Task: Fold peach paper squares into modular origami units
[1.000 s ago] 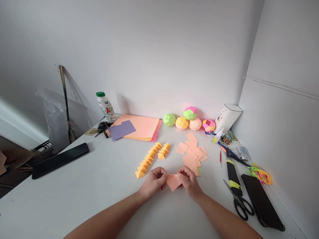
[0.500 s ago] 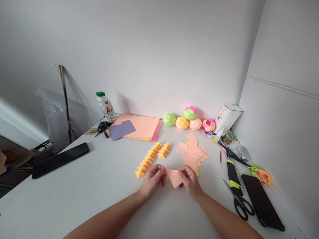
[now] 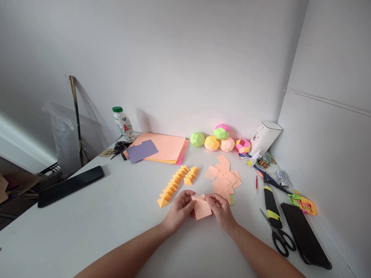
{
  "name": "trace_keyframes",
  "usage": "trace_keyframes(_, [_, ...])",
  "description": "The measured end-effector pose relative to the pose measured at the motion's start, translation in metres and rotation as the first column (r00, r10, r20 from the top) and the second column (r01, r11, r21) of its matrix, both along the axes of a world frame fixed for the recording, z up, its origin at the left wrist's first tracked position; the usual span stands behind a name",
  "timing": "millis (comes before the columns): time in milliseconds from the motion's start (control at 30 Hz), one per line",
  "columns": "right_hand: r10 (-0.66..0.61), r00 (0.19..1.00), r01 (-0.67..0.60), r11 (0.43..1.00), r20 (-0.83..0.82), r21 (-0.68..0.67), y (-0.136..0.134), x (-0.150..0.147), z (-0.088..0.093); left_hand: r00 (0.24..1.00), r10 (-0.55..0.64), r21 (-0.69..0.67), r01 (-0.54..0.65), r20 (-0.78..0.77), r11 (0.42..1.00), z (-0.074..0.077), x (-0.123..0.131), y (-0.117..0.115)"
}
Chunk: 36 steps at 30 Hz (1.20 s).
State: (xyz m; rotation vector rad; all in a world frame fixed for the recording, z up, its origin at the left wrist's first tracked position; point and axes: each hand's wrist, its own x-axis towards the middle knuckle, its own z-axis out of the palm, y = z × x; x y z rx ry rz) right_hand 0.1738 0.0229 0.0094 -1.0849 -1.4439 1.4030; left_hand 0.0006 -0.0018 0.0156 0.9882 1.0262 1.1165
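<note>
A peach paper square (image 3: pixel 202 209) is held just above the white table, between both hands. My left hand (image 3: pixel 181 210) pinches its left edge, thumb on top. The right edge is gripped by my right hand (image 3: pixel 219 208), its thumb and finger near the upper corner. Beyond the right hand lies a loose pile of peach paper pieces (image 3: pixel 223 182), with a bit of green showing under it. Past the left hand stand two rows of folded orange paper pieces (image 3: pixel 171 187), one long and one short (image 3: pixel 191 175).
Faceted paper balls (image 3: pixel 211 143) sit along the wall. Peach sheets (image 3: pixel 166 144) and a purple paper piece (image 3: pixel 142 151) lie back left, beside a bottle (image 3: pixel 124 125). At right are scissors (image 3: pixel 278 235), a cutter (image 3: pixel 272 206), a phone (image 3: pixel 305 235) and a glue bottle (image 3: pixel 253 158).
The paper square has turned and shifted slightly left. My left hand, apart from its left corner or barely touching it before, now overlaps its left edge with the thumb.
</note>
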Motion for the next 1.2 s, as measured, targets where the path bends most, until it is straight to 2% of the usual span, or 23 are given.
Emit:
trace_keyframes(133, [0.033, 0.999, -0.033, 0.999, 0.007, 0.007, 0.0, -0.001, -0.003, 0.998, 0.064, 0.03, -0.064, 0.013, 0.998, 0.0, 0.002, -0.001])
trace_keyframes(267, [0.063, 0.998, -0.063, 0.998, -0.001, -0.011, 0.0, -0.002, -0.006, 0.995, 0.058, 0.065, -0.064, 0.082, 0.996, -0.003, 0.004, -0.001])
trace_keyframes(333, [0.081, 0.997, -0.081, 0.996, -0.001, -0.029, -0.001, -0.001, -0.007, 0.997, 0.019, 0.093, -0.026, 0.075, 0.995, -0.005, 0.003, 0.0])
trace_keyframes(467, [0.1, 0.995, -0.099, 0.994, 0.016, -0.05, -0.002, 0.0, -0.006, 0.994, -0.074, 0.157, 0.085, -0.075, 0.984, -0.006, 0.001, 0.0])
trace_keyframes(567, [0.106, 0.994, -0.105, 0.993, 0.023, -0.057, -0.001, 0.0, -0.005, 0.98, -0.035, 0.214, 0.079, -0.198, 0.974, -0.008, -0.001, -0.001])
trace_keyframes(633, [0.104, 0.994, -0.102, 0.993, 0.018, -0.06, -0.001, 0.001, -0.005, 0.975, -0.014, 0.221, 0.064, -0.221, 0.973, -0.009, -0.002, -0.001])
trace_keyframes(833, [0.104, 0.994, -0.106, 0.991, -0.018, -0.085, 0.0, 0.0, -0.004, 0.986, 0.02, 0.196, 0.014, -0.168, 0.98, -0.012, -0.004, 0.0])
trace_keyframes(1033, [0.104, 0.993, -0.109, 0.989, -0.05, -0.102, -0.001, -0.001, 0.003, 0.998, -0.06, 0.181, 0.061, -0.015, 0.982, -0.013, -0.003, -0.001])
trace_keyframes(1200, [0.136, 0.99, -0.139, 0.986, -0.043, -0.086, 0.0, -0.001, 0.004, 0.999, -0.023, 0.136, 0.03, -0.048, 0.99, -0.01, -0.002, -0.001])
